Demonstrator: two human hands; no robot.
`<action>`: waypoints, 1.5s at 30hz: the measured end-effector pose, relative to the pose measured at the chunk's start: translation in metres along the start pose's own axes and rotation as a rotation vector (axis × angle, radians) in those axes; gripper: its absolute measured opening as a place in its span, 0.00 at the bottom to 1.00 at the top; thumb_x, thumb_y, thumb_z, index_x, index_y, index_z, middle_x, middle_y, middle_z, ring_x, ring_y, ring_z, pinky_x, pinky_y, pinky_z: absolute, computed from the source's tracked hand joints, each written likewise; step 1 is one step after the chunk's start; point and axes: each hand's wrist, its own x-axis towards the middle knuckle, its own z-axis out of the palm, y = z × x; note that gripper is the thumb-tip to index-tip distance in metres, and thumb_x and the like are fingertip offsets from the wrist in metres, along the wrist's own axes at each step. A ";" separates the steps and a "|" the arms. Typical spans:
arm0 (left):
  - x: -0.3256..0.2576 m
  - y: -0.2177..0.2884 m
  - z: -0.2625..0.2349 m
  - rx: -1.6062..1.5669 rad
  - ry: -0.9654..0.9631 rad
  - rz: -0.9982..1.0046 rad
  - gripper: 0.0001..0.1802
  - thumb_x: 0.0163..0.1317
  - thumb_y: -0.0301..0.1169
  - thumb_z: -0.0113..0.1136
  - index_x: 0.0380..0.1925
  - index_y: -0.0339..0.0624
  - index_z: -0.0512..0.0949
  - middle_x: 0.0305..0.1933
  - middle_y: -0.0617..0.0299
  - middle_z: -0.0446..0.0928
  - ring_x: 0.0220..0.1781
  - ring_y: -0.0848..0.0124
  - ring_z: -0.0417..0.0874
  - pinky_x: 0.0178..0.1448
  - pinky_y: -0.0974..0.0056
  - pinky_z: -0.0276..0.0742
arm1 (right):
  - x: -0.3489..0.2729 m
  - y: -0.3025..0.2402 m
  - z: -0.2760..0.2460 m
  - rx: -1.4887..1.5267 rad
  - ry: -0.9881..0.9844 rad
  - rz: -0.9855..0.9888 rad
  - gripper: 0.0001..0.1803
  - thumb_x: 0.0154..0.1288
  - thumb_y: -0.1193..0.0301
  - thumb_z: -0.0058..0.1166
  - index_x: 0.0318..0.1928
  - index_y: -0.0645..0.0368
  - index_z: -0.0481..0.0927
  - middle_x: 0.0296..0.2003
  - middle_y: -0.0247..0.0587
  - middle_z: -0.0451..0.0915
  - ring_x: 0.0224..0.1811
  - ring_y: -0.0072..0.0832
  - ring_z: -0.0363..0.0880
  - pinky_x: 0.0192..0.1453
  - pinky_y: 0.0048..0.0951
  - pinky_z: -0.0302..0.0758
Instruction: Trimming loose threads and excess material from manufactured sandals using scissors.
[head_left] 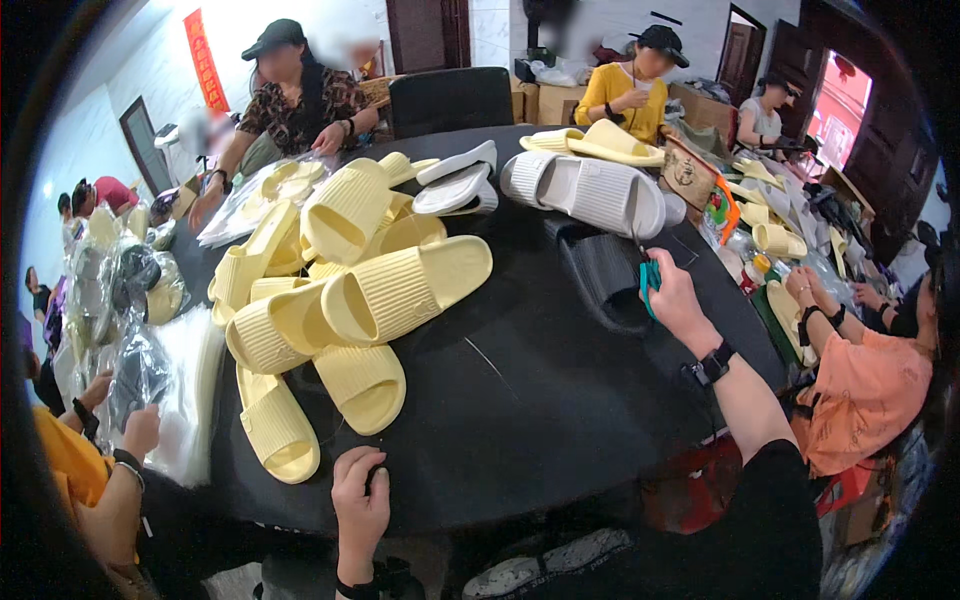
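My right hand (678,300) grips a pair of scissors (650,277) with teal handles, at the right side of the table, beside a black slide sandal (600,275) and the toe end of a grey pair of slide sandals (590,185). At the near table edge my left hand (360,505) is closed, its fingers curled in. A small dark spot shows at its fingertips, and I cannot make out what it is. Just beyond it lies a pile of pale yellow slide sandals (365,385), some stacked or overlapping. White slide sandals (460,185) rest behind the pile.
The black round table (480,440) has a thin pale strand on it. Clear plastic bags (180,390) lie at the left. Across the table sit a person in a patterned top (300,110) and one in yellow (625,95). A person in orange (865,390) works at right.
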 end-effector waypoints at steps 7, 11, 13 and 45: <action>-0.001 0.005 0.001 0.091 0.032 0.100 0.09 0.49 0.16 0.57 0.33 0.32 0.77 0.41 0.50 0.77 0.44 0.54 0.77 0.49 0.58 0.73 | 0.056 0.018 0.034 -0.041 0.024 0.017 0.19 0.55 0.76 0.53 0.49 0.61 0.70 0.31 0.62 0.78 0.38 0.57 0.77 0.41 0.50 0.73; -0.001 0.005 0.003 0.076 0.039 0.140 0.09 0.50 0.16 0.58 0.34 0.32 0.77 0.41 0.51 0.77 0.43 0.55 0.77 0.48 0.59 0.74 | 0.079 0.036 0.045 -0.148 0.068 -0.012 0.19 0.55 0.76 0.53 0.49 0.60 0.70 0.32 0.62 0.78 0.40 0.56 0.77 0.43 0.50 0.73; -0.001 0.008 0.000 0.086 0.042 0.130 0.09 0.50 0.16 0.58 0.34 0.33 0.77 0.41 0.51 0.77 0.43 0.55 0.77 0.48 0.59 0.74 | 0.088 0.042 0.050 -0.146 0.065 -0.010 0.20 0.54 0.76 0.53 0.50 0.63 0.70 0.34 0.63 0.79 0.41 0.57 0.77 0.44 0.51 0.73; -0.003 0.001 0.000 0.016 0.039 0.144 0.07 0.50 0.18 0.59 0.32 0.34 0.78 0.39 0.52 0.78 0.41 0.56 0.78 0.46 0.60 0.74 | 0.111 -0.184 0.085 0.418 -0.475 -0.197 0.29 0.53 0.62 0.63 0.52 0.65 0.72 0.38 0.53 0.80 0.42 0.41 0.81 0.46 0.35 0.75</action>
